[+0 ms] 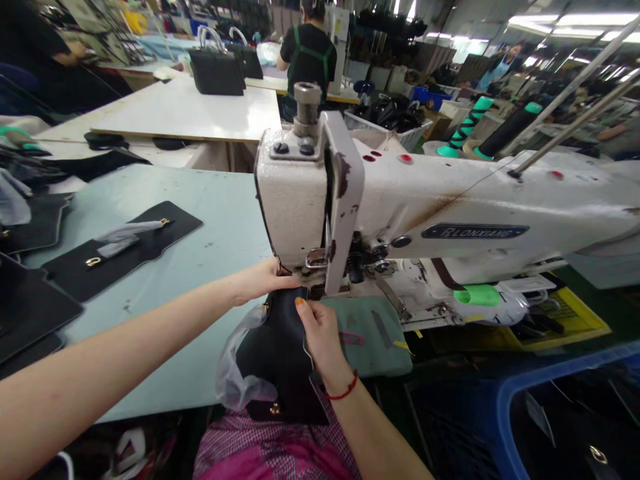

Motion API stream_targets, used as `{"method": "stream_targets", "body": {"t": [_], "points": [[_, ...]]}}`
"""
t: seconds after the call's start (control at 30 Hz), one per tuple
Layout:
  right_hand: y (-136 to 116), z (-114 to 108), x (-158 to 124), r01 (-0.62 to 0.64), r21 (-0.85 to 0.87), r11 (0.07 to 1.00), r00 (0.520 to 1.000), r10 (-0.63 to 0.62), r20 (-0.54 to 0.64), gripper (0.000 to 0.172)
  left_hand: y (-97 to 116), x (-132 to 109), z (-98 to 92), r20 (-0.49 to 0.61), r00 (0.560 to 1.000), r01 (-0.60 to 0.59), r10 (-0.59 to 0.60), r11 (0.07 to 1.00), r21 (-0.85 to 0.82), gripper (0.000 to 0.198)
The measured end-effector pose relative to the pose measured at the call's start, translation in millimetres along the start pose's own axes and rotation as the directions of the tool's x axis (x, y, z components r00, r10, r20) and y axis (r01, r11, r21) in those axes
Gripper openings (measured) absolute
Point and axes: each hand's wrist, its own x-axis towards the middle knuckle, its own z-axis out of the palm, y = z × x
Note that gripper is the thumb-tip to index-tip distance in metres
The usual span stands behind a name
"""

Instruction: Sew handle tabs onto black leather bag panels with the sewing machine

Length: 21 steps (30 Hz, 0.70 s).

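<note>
A black leather bag panel (285,340) runs from under the sewing machine (300,200) down over my lap. White wrapping (235,373) hangs along its left side, with gold hardware near its lower edge. My right hand (320,333) grips the panel's right edge, thumb on top. Close to the needle area, my left hand (265,280) lies over the panel's far end, its fingers partly hidden behind the machine head. Another black panel (130,247) with gold fittings and a wrapped strap lies flat on the pale green table (210,207) to the left.
More black pieces (30,307) are stacked at the far left. A blue bin (505,407) with black pieces stands at lower right, a yellow crate (575,313) behind it. Thread cones (465,127) stand beyond the machine arm. Black bags (217,70) and a person (307,57) are farther back.
</note>
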Motion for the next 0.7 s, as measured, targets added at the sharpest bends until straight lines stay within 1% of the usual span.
{"method": "stream_targets", "body": {"t": [0.07,0.17,0.27,0.3,0.33,0.37,0.43,0.47,0.5,0.53,0.6,0.63,0.7], "points": [[-4,-8,3,-0.023,0.007,1.0,0.999,0.023,0.043,0.046,-4,-3,4.0,0.003,1.0,0.004,-0.004,1.0,0.021,0.034],[-14,-21,9,-0.082,0.014,0.997,0.987,0.079,0.137,0.046,-10,-8,7.6,-0.05,0.999,-0.007,0.011,0.997,0.077,0.027],[-26,-34,8,-0.114,0.015,0.993,0.965,0.107,0.239,0.044,-24,-17,6.7,-0.109,0.987,-0.089,0.115,0.971,0.222,0.031],[-30,-39,6,-0.117,0.008,0.993,0.959,0.111,0.262,0.042,-31,-22,5.6,-0.147,0.974,-0.124,0.174,0.947,0.298,0.033],[-32,-43,1,-0.125,-0.005,0.992,0.95,0.121,0.289,0.04,-41,-29,4.3,-0.196,0.951,-0.151,0.24,0.911,0.383,0.036],[-34,-47,-4,-0.14,-0.021,0.99,0.937,0.14,0.32,0.038,-52,-37,3.4,-0.254,0.917,-0.161,0.306,0.87,0.466,0.038],[-33,-51,-20,-0.187,-0.038,0.982,0.91,0.187,0.37,0.033,-79,-58,3.8,-0.372,0.838,-0.123,0.401,0.801,0.586,0.044],[-31,-51,-28,-0.202,-0.04,0.979,0.907,0.202,0.369,0.031,-93,-70,5.7,-0.417,0.811,-0.091,0.409,0.794,0.601,0.048],[-27,-49,-37,-0.206,-0.034,0.978,0.918,0.205,0.339,0.029,-105,-81,9.0,-0.447,0.808,-0.059,0.384,0.807,0.587,0.052],[-23,-45,-46,-0.202,-0.021,0.979,0.937,0.2,0.286,0.028,-116,-91,13.6,-0.462,0.82,-0.036,0.338,0.836,0.548,0.054],[-13,-35,-60,-0.185,0.02,0.983,0.97,0.179,0.165,0.029,-129,-106,25.4,-0.461,0.864,0.002,0.204,0.913,0.408,0.059],[-9,-30,-66,-0.178,0.042,0.983,0.978,0.172,0.115,0.029,-131,-110,32.0,-0.457,0.88,0.026,0.129,0.948,0.318,0.06],[-2,-20,-74,-0.155,0.068,0.986,0.987,0.151,0.048,0.028,-125,-111,44.2,-0.465,0.885,0.076,0.009,0.983,0.164,0.058]]}}
